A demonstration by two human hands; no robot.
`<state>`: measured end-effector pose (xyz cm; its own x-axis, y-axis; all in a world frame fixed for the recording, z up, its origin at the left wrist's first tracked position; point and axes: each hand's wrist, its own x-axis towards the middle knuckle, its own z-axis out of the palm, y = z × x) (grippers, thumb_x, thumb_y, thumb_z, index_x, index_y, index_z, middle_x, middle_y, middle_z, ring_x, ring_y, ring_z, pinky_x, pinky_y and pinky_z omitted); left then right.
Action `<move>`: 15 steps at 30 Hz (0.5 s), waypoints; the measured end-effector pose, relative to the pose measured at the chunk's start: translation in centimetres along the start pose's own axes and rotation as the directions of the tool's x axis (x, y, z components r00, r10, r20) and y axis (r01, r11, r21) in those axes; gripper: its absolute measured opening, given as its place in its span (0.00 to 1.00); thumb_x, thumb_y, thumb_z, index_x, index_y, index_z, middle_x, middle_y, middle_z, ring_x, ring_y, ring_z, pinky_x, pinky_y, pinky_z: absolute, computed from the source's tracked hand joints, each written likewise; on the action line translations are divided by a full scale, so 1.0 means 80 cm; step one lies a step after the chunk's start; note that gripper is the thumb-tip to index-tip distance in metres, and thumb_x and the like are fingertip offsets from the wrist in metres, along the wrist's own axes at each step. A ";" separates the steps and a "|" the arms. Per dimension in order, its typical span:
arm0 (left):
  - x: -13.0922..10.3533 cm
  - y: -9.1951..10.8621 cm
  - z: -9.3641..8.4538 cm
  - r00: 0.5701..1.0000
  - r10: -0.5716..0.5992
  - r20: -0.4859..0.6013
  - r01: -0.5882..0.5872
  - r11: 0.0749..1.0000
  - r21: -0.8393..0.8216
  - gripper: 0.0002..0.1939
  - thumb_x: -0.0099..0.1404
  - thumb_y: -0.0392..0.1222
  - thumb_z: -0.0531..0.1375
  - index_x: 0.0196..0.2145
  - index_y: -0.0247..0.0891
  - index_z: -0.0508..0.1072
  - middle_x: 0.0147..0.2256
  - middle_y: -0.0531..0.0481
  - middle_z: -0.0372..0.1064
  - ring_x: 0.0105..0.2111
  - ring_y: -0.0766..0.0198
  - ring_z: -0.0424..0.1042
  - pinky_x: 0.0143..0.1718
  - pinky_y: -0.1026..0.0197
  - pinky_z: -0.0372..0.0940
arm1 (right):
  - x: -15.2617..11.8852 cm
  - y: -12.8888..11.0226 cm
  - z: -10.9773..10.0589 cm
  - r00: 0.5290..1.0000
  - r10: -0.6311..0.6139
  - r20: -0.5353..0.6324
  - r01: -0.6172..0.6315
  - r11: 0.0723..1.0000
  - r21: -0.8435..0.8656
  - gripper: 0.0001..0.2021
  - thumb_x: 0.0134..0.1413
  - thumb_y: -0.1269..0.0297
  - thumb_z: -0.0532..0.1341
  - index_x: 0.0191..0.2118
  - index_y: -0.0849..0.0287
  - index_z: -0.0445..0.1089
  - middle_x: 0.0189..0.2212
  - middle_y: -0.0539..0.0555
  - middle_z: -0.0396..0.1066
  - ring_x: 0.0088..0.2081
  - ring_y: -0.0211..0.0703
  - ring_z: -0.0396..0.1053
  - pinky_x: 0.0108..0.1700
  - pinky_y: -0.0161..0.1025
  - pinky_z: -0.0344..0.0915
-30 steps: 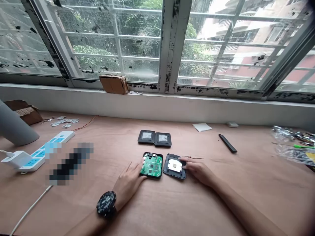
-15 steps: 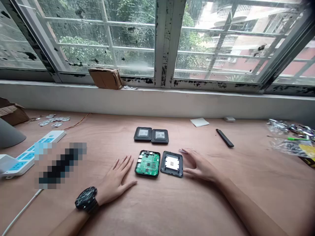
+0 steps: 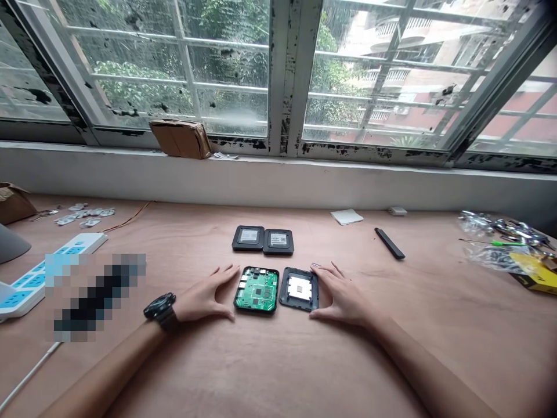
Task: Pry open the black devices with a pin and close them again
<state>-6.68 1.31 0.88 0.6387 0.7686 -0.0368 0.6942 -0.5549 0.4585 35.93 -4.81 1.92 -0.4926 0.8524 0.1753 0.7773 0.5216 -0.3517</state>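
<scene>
A black case with a green circuit board (image 3: 256,289) lies at the middle of the table. Just right of it is a black cover (image 3: 299,289) with a white metal plate inside. My left hand (image 3: 209,295), below a black watch, rests left of the board with thumb and fingers spread, holding nothing. On the other side, my right hand (image 3: 342,295) is spread at the cover's right edge, its fingertips at the upper corner and thumb at the lower one. Behind them lie two closed black boxes with labels, one left (image 3: 248,238) and one right (image 3: 278,241).
A power strip (image 3: 35,284) and a blurred dark object (image 3: 96,296) lie at left. Toward the back right are a white paper (image 3: 347,217) and a black bar (image 3: 389,244). Plastic bags (image 3: 491,255) and a yellow box (image 3: 537,278) sit far right.
My left hand has turned and its thumb and fingers now face the board's left side. My right hand has closed in on the cover's edge. The view has shifted slightly.
</scene>
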 end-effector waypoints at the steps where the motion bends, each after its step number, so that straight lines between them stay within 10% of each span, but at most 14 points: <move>1: 0.008 -0.001 -0.003 1.000 0.000 0.014 0.000 1.000 -0.019 0.61 0.51 0.72 0.69 0.73 0.45 0.48 0.72 0.40 0.42 0.71 0.37 0.41 0.69 0.38 0.47 | -0.001 0.001 -0.002 1.000 0.004 -0.009 -0.004 1.000 0.014 0.54 0.45 0.39 0.70 0.72 0.58 0.50 0.68 0.66 0.57 0.69 0.64 0.54 0.73 0.63 0.39; 8: 0.048 0.040 0.024 0.992 0.122 -0.008 -0.123 0.991 -0.046 0.64 0.48 0.73 0.70 0.73 0.45 0.48 0.70 0.38 0.47 0.71 0.39 0.43 0.71 0.37 0.37 | -0.012 0.036 -0.011 0.977 0.075 -0.197 0.009 0.919 0.395 0.49 0.52 0.49 0.69 0.73 0.54 0.45 0.62 0.64 0.63 0.64 0.62 0.62 0.66 0.62 0.57; 15: 0.045 0.045 0.028 0.985 0.167 -0.041 -0.166 0.986 0.032 0.63 0.51 0.77 0.65 0.73 0.39 0.49 0.70 0.35 0.47 0.71 0.40 0.46 0.71 0.36 0.35 | 0.020 0.008 0.000 0.912 0.258 -0.318 0.132 0.549 0.825 0.38 0.60 0.37 0.57 0.70 0.48 0.54 0.62 0.61 0.65 0.61 0.62 0.66 0.61 0.65 0.65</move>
<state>-1.15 1.35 0.38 0.7313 0.6777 0.0766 0.5891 -0.6842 0.4300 35.59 -3.09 1.96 -0.1245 0.9241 0.3614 0.0393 0.3685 -0.9288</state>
